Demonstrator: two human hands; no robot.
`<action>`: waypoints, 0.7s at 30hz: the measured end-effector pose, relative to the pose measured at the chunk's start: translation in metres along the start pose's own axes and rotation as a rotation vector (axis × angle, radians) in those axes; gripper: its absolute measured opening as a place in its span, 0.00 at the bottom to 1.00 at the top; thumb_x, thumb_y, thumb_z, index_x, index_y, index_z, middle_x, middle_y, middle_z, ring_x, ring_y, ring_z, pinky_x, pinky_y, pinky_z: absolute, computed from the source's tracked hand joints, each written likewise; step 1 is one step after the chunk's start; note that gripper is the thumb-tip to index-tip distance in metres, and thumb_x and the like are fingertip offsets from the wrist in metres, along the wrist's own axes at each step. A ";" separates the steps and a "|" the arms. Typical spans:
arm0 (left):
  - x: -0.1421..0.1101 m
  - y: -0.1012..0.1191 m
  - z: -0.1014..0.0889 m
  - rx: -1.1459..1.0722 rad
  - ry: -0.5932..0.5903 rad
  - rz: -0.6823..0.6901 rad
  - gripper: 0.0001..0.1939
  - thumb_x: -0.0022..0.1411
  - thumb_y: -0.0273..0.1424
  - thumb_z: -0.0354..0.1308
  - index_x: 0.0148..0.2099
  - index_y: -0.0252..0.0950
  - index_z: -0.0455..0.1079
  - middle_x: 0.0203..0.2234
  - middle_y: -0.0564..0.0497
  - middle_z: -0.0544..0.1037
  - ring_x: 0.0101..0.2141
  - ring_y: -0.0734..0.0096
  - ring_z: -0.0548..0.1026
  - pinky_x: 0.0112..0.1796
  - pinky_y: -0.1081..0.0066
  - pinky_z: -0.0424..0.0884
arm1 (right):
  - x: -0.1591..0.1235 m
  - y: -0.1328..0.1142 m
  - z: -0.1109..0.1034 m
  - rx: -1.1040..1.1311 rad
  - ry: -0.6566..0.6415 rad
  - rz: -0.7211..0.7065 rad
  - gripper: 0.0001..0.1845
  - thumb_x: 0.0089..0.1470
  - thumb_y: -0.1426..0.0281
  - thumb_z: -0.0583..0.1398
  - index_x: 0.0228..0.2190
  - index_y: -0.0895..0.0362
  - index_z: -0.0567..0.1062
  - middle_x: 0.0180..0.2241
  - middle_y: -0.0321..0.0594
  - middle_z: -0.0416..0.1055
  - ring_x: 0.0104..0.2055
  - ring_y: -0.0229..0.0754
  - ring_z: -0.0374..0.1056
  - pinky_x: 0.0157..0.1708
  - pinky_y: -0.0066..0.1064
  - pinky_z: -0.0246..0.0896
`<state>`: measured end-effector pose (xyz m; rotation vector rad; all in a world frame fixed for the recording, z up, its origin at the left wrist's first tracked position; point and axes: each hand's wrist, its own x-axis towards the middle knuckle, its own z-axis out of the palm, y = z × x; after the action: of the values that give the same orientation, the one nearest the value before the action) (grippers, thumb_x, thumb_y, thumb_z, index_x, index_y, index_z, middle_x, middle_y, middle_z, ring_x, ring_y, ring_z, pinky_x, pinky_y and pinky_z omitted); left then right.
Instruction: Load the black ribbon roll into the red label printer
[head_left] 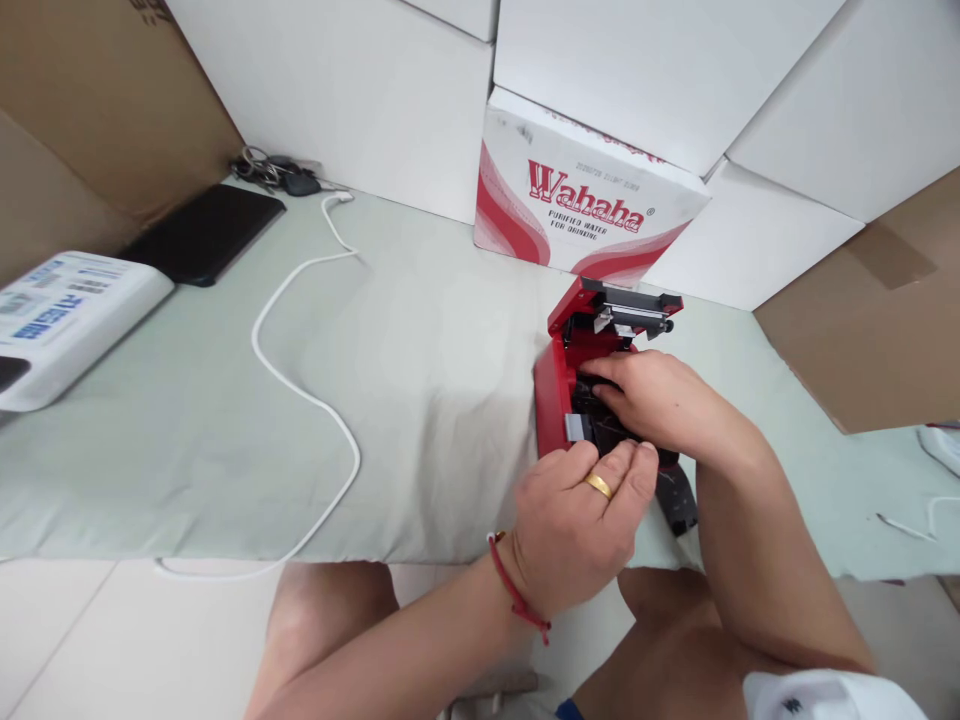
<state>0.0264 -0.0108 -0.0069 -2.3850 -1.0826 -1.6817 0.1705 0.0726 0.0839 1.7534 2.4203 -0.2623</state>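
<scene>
A small red printer-like device (551,405) stands on the cloth with its hinged lid (615,305) raised, showing a black roller and metal parts beneath. My right hand (652,395) reaches into the compartment from the right. Its thumb and forefinger are bent down inside, and their tips are partly hidden. At the front edge my left hand (577,510), wearing a gold ring and a red cord bracelet, is closed in a pinch by the black film. A black strip with pale streaks (677,500) runs out from the front and hangs toward the table edge.
A Wahaha water carton (585,195) stands behind the device against white boxes. On the left lie a white cable (300,395), a black phone-like slab (214,235), keys (285,173) and a white labelled device (82,315). A brown carton (862,310) stands at right.
</scene>
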 end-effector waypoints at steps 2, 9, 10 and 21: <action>0.000 0.001 -0.001 -0.014 -0.007 0.007 0.16 0.66 0.19 0.58 0.54 0.28 0.76 0.42 0.44 0.88 0.29 0.67 0.76 0.26 0.62 0.66 | -0.013 0.000 -0.004 0.213 0.225 -0.027 0.15 0.68 0.69 0.58 0.48 0.48 0.84 0.45 0.39 0.86 0.43 0.49 0.82 0.43 0.38 0.73; -0.001 0.003 -0.001 -0.049 0.011 0.017 0.18 0.64 0.17 0.57 0.54 0.29 0.76 0.42 0.45 0.89 0.29 0.68 0.76 0.28 0.65 0.64 | -0.009 0.018 -0.008 0.223 0.916 0.038 0.22 0.72 0.59 0.57 0.61 0.53 0.77 0.60 0.48 0.79 0.63 0.54 0.72 0.61 0.49 0.70; -0.001 0.003 -0.001 -0.049 0.010 0.017 0.18 0.64 0.17 0.57 0.54 0.30 0.76 0.42 0.45 0.89 0.28 0.69 0.76 0.28 0.65 0.65 | -0.003 0.021 -0.005 0.193 0.876 0.008 0.23 0.72 0.60 0.57 0.63 0.54 0.76 0.62 0.49 0.78 0.65 0.55 0.70 0.64 0.52 0.67; 0.001 -0.001 -0.009 -0.202 -0.036 0.008 0.18 0.63 0.21 0.54 0.54 0.30 0.75 0.39 0.43 0.88 0.27 0.66 0.78 0.27 0.64 0.72 | -0.066 0.019 0.054 0.278 0.729 -0.211 0.16 0.70 0.74 0.59 0.54 0.52 0.82 0.53 0.45 0.84 0.59 0.48 0.79 0.61 0.46 0.73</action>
<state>0.0187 -0.0132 -0.0023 -2.5433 -0.9478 -1.8336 0.2101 0.0059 0.0447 1.9563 3.2198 0.0420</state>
